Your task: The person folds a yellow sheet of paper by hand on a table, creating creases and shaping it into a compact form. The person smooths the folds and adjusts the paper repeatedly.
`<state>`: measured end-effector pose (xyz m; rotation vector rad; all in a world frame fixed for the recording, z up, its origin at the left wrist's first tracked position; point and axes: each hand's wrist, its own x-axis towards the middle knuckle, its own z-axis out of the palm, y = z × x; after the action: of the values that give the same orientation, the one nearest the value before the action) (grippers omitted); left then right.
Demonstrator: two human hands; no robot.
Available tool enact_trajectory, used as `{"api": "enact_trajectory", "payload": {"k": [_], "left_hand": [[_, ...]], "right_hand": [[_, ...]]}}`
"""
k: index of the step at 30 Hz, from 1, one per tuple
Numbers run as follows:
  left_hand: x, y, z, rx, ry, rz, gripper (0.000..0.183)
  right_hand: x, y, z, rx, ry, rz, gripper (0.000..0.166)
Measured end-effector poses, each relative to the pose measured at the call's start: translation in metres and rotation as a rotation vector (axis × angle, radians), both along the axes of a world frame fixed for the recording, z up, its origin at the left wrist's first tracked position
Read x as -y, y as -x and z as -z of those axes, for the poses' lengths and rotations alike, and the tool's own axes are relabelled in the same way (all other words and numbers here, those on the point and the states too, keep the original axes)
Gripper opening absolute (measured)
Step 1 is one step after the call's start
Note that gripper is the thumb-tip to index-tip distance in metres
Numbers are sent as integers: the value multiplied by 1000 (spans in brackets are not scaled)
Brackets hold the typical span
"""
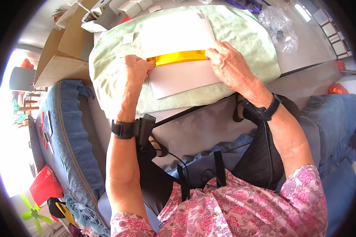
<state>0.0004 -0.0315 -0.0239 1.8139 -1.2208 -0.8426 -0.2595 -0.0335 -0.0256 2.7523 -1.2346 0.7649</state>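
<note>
A shiny gold strip (181, 57), which looks like folded foil or foil paper, stretches across a stack of white paper sheets (184, 77). The fingers of my left hand (135, 68) pinch its left end. At the strip's other end, my right hand (230, 65) grips it, with the fingertips partly hidden behind the knuckles. Beneath the paper lies a pale green towel (243, 32), spread over the table. The upper sheets are washed out by bright light.
A small white square (128, 38) lies on the towel. Clear plastic bags (279, 28) sit at the far right of the table (308, 56). Small boxes (131, 9) are at the back. An open cardboard box (60, 65) stands left, beside a blue sofa armrest (77, 130).
</note>
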Motion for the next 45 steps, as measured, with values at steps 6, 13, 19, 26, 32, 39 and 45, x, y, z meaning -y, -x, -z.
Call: {"api": "enact_trajectory", "payload": {"k": [6, 13, 19, 26, 32, 39, 45], "left_hand": [[4, -3, -2, 65, -92, 5, 17], [2, -2, -2, 93, -91, 8, 18], [1, -3, -1, 103, -80, 6, 19], [0, 1, 1, 84, -75, -11, 21], [-1, 2, -3, 37, -79, -10, 21], [2, -4, 6, 197, -82, 2, 20], [4, -5, 8, 201, -83, -1, 19]], "right_hand": [[2, 1, 7, -57, 79, -28, 23], [6, 4, 10, -113, 116, -18, 29], [7, 3, 7, -120, 102, -13, 26], [14, 9, 6, -128, 151, -14, 21], [12, 7, 5, -144, 170, -10, 17], [-2, -2, 10, -233, 196, 79, 20], [-7, -12, 11, -254, 268, 71, 25]]}}
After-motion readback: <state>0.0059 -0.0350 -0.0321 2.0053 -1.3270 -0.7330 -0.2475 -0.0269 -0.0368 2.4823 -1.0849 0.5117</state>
